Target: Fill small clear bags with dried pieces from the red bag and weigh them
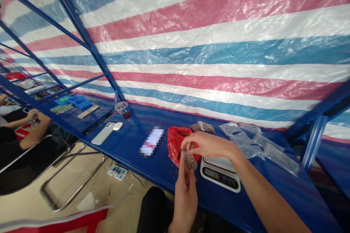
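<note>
My left hand [187, 193] is closed around a small clear zip bag [189, 161] with brown dried bits inside, held upright above the table's front part. Over the bag's mouth, the fingers of my right hand [201, 142] are curled together in a pinch. Whether they grip the bag's edge or a bit of the contents is hidden. Just behind both hands stands an open red plastic bag [175, 140] holding dark brown material. A white digital scale [220, 180] lies under my right forearm. Filled small bags [202, 127] rest behind the red bag.
Several flat clear bags [246, 140] spread across the right of the blue table [120, 156]. To the left lie a phone with a blurred screen [152, 141], a white phone [103, 133], a white case [117, 126] and a plastic cup [124, 109]. A blue frame post [314, 142] stands right.
</note>
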Tool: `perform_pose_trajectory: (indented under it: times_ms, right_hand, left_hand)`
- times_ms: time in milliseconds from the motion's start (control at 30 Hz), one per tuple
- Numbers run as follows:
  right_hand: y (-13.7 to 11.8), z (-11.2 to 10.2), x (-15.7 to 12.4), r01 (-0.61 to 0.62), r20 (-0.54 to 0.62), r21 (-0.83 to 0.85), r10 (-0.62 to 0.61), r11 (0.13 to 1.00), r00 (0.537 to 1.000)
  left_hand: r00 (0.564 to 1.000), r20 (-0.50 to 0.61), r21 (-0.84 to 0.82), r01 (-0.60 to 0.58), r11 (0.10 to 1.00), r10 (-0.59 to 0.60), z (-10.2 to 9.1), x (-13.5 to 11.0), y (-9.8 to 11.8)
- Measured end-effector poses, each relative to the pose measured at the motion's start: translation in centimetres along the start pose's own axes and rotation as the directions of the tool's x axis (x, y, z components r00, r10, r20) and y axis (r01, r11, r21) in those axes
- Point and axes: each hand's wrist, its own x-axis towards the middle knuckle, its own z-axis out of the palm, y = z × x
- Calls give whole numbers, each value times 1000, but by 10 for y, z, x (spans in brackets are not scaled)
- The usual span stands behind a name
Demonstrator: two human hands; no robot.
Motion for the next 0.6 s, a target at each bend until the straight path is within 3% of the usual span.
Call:
perform_pose_trajectory:
  times_ms: [100,200,300,400,467,533,600]
  right_hand:
    - [-13,-9,-11,19,-5,49,-19,999,1000]
    - [-26,-15,-21,8,-32,41,-7,999,999]
    - [-31,-25,-35,-45,-102,-7,44,999,994]
    - [-16,-38,-54,-168,-142,-47,160,985,977]
    - [4,-46,-63,-288,-110,-63,280,956,954]
    - [25,-50,-64,-391,-19,-77,391,917,920]
    - [43,-52,-60,-479,-73,-160,474,863,878]
  left_hand:
    - [981,25,268,-191,944,192,0,-3,4]
    - [971,55,414,-232,880,231,-1,-5,8]
    - [963,17,528,-238,815,271,-8,-3,10]
    - [936,-33,640,-249,727,350,-26,10,9]
    - [898,-50,699,-281,658,437,-42,27,8]
    - [856,-12,754,-332,567,517,-57,47,6]
    - [824,19,785,-363,502,566,-69,66,2]
